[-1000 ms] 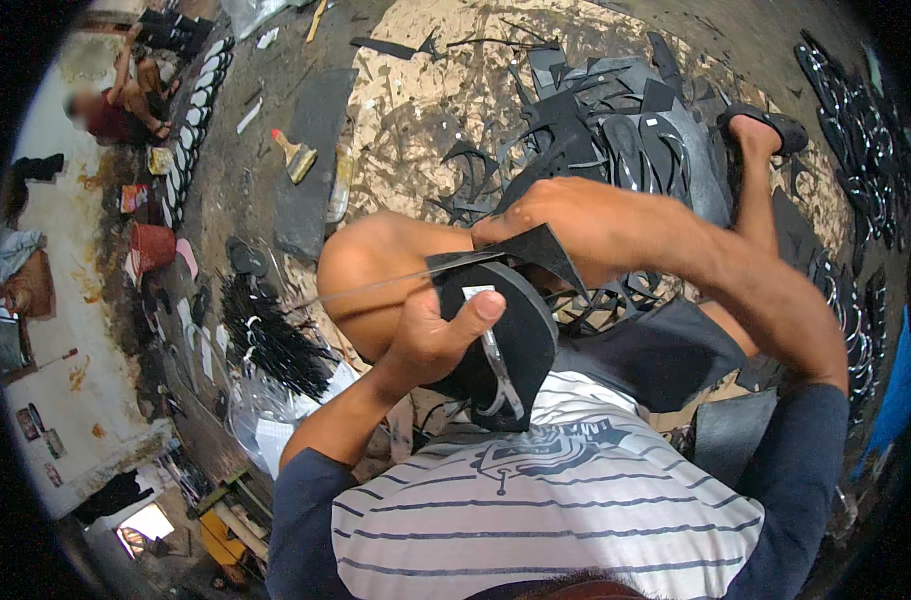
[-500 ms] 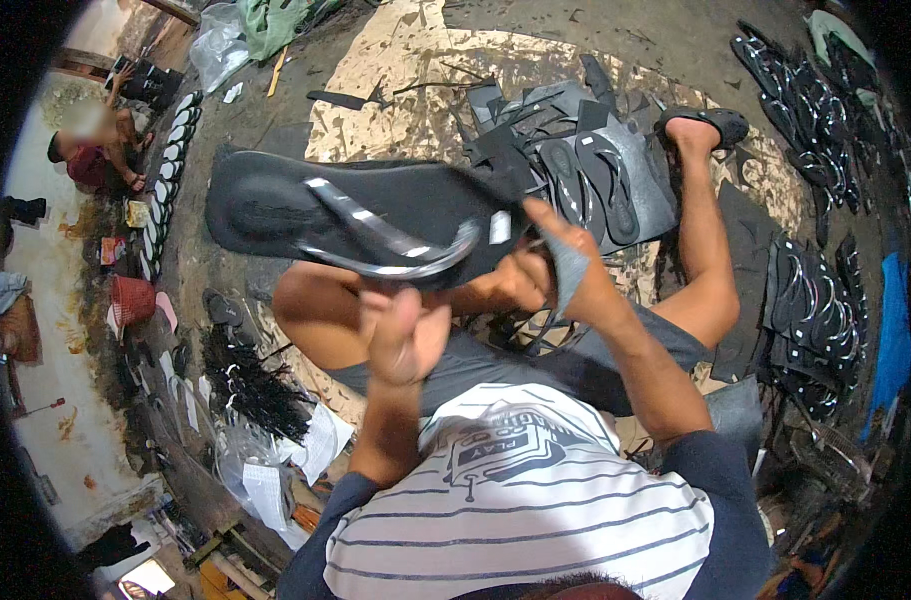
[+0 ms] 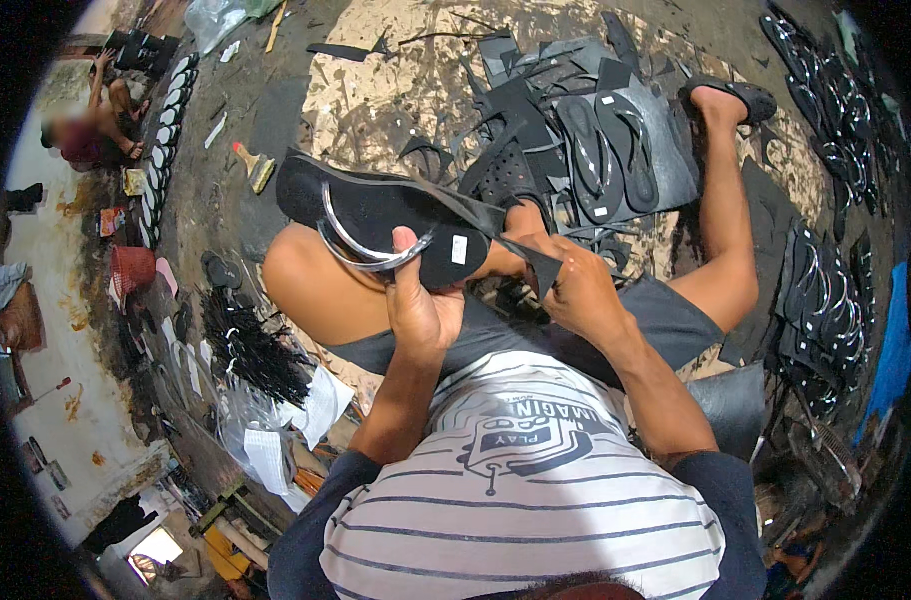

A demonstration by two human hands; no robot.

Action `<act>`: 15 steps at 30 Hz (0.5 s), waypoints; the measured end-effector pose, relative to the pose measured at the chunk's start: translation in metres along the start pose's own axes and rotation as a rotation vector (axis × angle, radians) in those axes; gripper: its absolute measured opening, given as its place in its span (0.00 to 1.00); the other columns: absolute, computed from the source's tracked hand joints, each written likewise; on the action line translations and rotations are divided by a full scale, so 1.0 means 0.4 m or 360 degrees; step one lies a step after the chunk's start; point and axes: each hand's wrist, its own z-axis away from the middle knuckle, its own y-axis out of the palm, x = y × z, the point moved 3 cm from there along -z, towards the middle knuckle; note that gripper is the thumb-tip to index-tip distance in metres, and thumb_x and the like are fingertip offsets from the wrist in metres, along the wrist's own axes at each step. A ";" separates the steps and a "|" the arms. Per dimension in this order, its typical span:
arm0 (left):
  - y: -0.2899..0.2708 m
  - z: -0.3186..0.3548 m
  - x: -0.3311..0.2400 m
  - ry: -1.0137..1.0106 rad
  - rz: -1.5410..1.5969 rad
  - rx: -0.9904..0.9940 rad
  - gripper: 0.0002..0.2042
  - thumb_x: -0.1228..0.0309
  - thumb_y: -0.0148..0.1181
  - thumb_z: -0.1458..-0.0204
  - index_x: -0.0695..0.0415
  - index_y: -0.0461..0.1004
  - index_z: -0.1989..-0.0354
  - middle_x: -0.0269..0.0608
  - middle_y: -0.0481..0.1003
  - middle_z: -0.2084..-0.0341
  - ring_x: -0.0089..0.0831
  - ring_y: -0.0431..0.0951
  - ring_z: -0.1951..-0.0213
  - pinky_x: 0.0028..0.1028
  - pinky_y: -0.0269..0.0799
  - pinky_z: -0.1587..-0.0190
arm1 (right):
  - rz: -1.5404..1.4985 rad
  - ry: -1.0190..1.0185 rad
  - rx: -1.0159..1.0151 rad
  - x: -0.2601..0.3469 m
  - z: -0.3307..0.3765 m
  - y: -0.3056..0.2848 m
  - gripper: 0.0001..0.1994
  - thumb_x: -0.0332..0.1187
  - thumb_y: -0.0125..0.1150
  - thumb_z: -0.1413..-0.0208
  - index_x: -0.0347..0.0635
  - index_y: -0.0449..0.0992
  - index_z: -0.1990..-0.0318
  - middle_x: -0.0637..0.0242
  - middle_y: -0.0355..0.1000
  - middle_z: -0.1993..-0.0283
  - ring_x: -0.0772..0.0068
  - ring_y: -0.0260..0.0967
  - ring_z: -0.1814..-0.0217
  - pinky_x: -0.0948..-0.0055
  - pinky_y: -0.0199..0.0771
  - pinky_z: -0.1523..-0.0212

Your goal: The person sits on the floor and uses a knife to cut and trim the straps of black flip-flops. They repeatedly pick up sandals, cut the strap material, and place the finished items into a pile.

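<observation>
Head view: left hand [image 3: 425, 310] clasps black sandal [image 3: 370, 210] above bent leg [image 3: 310, 285], thumb at silver strap [image 3: 373, 266]; right hand [image 3: 583, 288] pinches dark strip [image 3: 545, 271] by toe end. Half-second earlier, left hand looked open below sandal.

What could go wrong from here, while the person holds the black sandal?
The left hand holds the sandal near one end, so its long free end might swing or slip. The right hand holds a black strip beside the sandal; a hard pull might tear it or jerk the sandal loose.
</observation>
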 end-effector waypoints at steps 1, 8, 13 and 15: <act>-0.013 -0.002 -0.003 -0.0005 0.0018 0.0013 0.18 0.54 0.53 0.35 0.55 0.73 0.47 0.36 0.79 0.54 0.32 0.80 0.53 0.36 0.79 0.49 | -0.0054 -0.0081 -0.0016 0.013 -0.021 -0.004 0.25 0.23 0.66 0.58 0.37 0.72 0.47 0.48 0.74 0.59 0.42 0.74 0.57 0.53 0.74 0.56; -0.062 0.034 0.031 -0.0082 0.0117 -0.0026 0.17 0.62 0.52 0.34 0.63 0.71 0.46 0.44 0.77 0.53 0.36 0.80 0.53 0.38 0.79 0.47 | 0.0046 -0.0371 0.0359 0.081 -0.185 0.003 0.21 0.26 0.65 0.55 0.44 0.70 0.50 0.51 0.76 0.61 0.43 0.74 0.55 0.51 0.74 0.58; -0.109 0.041 0.032 -0.0042 -0.0003 0.0068 0.20 0.58 0.48 0.33 0.60 0.68 0.41 0.45 0.75 0.48 0.40 0.78 0.48 0.42 0.75 0.44 | 0.0089 -0.0424 0.0545 0.153 -0.266 -0.003 0.19 0.28 0.63 0.53 0.42 0.71 0.51 0.51 0.76 0.59 0.42 0.74 0.55 0.53 0.74 0.57; -0.126 0.039 0.027 -0.0052 0.0056 0.0141 0.22 0.55 0.45 0.33 0.59 0.66 0.39 0.46 0.74 0.46 0.42 0.77 0.47 0.44 0.73 0.43 | 0.0060 -0.0477 0.0222 0.121 -0.301 0.101 0.19 0.27 0.63 0.53 0.43 0.71 0.50 0.51 0.76 0.60 0.42 0.74 0.56 0.52 0.74 0.57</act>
